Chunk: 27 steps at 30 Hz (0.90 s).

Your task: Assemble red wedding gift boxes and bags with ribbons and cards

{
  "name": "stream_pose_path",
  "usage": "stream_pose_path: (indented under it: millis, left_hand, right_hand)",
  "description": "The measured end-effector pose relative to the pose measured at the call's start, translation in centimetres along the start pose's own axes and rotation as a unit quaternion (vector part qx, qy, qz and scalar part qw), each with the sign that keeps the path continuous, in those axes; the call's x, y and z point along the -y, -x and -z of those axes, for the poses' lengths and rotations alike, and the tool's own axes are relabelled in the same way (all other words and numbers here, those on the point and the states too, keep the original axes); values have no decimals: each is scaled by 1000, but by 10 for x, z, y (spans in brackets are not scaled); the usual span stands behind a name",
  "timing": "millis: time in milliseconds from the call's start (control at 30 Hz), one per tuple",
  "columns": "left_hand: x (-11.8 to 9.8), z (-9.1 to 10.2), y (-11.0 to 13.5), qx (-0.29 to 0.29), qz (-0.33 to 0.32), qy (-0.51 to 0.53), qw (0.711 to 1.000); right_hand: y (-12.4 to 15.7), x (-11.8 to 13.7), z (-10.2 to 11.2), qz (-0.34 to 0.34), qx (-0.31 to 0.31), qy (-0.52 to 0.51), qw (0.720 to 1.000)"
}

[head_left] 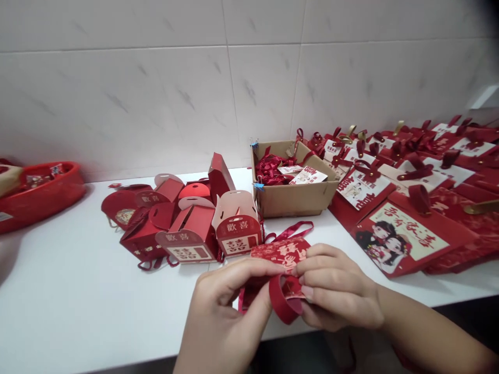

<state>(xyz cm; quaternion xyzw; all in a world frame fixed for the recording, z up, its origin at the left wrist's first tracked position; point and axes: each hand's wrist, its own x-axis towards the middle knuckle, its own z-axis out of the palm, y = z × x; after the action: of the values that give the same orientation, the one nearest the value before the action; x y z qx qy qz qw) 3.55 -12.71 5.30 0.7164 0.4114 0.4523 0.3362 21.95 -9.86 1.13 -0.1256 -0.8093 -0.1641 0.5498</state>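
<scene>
Between my two hands is a red patterned gift box (279, 254) with pale lettering, close to the table's front edge. A looped red strap (281, 304) stands out from its near side. My left hand (230, 301) grips the box from the left, thumb beside the strap and fingers along the top. From the right, my right hand (339, 288) pinches the box edge next to the strap, its fingers bent. Behind the box lies a dark red ribbon (294, 229). The fingers hide much of the box.
Small red candy boxes (189, 228) cluster left of centre. Behind my hands stands a cardboard box (294, 201) with ribbons and cards. Rows of red gift bags (421, 223) fill the right side. A red plastic basin (47, 192) sits far left on the white table (78, 291), before a tiled wall.
</scene>
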Motion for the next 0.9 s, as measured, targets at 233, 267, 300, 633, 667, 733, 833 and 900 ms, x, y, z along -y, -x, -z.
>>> stream_pose_path:
  millis: [233, 267, 300, 633, 667, 733, 833, 900]
  left_hand:
    - [-7, 5, 0, 41, -39, -16, 998]
    - [-7, 5, 0, 46, -48, -13, 998]
    - [-7, 6, 0, 51, -56, -9, 997]
    - [6, 4, -7, 118, -60, 9, 991]
    - [8, 3, -9, 125, -66, 27, 990]
    - [11, 3, -11, 131, -78, 58, 987]
    - [20, 2, -13, 127, -88, 86, 984]
    - [26, -1, -14, 117, -95, 104, 983]
  right_hand:
    - [3, -3, -3, 28, -46, -19, 998]
    - [5, -3, -3, 30, -44, -18, 998]
    - [6, -4, -2, 32, -40, -16, 999]
    - [7, -4, 7, 27, -2, 37, 999]
    - [6, -5, 6, 25, -9, 34, 999]
    - [6, -5, 5, 21, -17, 26, 999]
    - [6, -6, 4, 4, -14, 0, 1000]
    - [7, -6, 3, -20, -14, -30, 999]
